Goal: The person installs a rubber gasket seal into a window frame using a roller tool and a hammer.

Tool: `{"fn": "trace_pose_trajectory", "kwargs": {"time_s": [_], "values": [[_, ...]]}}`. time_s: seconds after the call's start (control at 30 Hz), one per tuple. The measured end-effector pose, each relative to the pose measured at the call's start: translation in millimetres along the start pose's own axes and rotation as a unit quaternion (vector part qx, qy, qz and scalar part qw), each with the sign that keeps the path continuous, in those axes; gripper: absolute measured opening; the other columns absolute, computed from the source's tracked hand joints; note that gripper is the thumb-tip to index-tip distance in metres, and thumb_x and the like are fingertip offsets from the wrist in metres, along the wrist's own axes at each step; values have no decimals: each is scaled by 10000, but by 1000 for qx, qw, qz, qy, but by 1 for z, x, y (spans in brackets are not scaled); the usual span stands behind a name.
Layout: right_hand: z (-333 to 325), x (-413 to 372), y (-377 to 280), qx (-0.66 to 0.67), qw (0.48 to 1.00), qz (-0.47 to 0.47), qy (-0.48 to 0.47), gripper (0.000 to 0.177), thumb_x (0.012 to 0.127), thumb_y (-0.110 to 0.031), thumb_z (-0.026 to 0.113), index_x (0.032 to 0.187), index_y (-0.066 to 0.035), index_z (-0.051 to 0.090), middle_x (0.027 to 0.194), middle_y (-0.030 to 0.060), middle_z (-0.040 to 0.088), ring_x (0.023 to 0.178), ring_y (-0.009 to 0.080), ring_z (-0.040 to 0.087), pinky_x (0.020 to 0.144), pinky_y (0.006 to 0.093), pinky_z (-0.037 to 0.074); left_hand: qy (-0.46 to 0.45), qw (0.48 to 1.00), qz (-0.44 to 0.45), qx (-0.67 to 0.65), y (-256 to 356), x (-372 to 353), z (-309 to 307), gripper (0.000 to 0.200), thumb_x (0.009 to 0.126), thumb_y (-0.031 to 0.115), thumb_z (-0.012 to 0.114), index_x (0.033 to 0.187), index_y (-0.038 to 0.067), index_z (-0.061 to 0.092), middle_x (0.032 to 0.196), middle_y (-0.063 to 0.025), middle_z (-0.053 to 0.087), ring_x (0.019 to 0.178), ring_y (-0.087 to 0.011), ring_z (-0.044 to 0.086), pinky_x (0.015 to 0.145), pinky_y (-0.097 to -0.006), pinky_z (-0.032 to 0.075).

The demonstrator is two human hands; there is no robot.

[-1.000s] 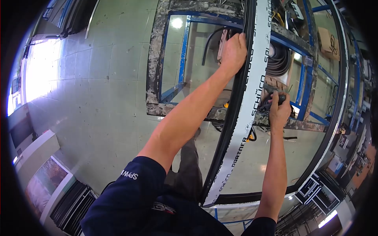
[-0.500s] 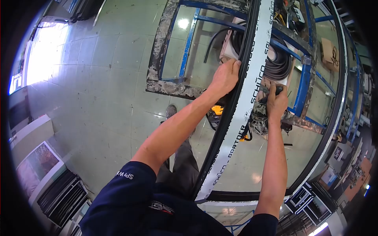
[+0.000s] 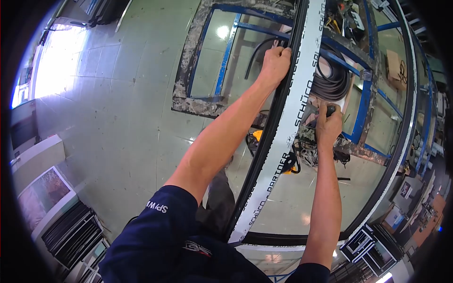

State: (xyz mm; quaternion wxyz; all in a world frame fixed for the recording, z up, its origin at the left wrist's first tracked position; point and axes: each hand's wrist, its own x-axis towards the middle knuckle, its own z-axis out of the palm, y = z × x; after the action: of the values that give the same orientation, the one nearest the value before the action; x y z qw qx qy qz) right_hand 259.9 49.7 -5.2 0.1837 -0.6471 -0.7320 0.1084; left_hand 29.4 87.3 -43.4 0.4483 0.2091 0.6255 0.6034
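A long window frame profile [image 3: 278,155] with white printed film and a black edge runs lengthwise before me. My left hand [image 3: 276,63] is closed at its black left edge, thumb on top and the other fingers curled and partly hidden. On the profile's other side, my right hand [image 3: 329,125] is wrapped round a tool with a dark handle [image 3: 331,110]. A grey flat part of the tool [image 3: 309,112] points toward the profile; its exact kind I cannot tell. Just beyond the right hand, a coil of black rubber strip [image 3: 332,87] lies below the frame.
Blue metal stands [image 3: 363,111] with worn, stained padding [image 3: 193,101] are under the frame. A yellow-and-black item [image 3: 257,135] and tangled cords [image 3: 309,148] are below. A cardboard box [image 3: 395,66] is at the right. Stacked dark profiles [image 3: 73,236] stand at the lower left.
My left hand has slid farther up along the profile's black edge, away from my body. My right hand, still round the tool, has shifted slightly. The view has moved a little.
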Motion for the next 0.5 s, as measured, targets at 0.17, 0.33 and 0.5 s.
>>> {"fn": "trace_pose_trajectory", "kwargs": {"time_s": [0.17,0.33,0.5], "values": [[1,1,-2,23,999,36,-12,340,957,-372,610,984,-34,644,726,119,701,740,336,701,713,426,519,0,999,16,52,4,14,3,424,1014,296,569,890,-85,706,746,-79,673,637,-132,567,601,-328,469],[3,-2,1,27,998,48,-20,338,960,-368,618,975,-31,648,711,114,694,692,301,698,686,411,514,-6,997,-20,74,8,34,5,477,1003,345,581,918,-101,725,774,-114,708,665,-169,628,630,-341,507],[5,-3,5,34,998,45,-24,435,949,-456,610,1018,-27,627,794,232,683,783,458,673,717,512,511,-57,996,-35,-55,18,45,3,422,1003,345,638,957,-59,751,829,-66,728,682,-123,637,634,-298,520]]}}
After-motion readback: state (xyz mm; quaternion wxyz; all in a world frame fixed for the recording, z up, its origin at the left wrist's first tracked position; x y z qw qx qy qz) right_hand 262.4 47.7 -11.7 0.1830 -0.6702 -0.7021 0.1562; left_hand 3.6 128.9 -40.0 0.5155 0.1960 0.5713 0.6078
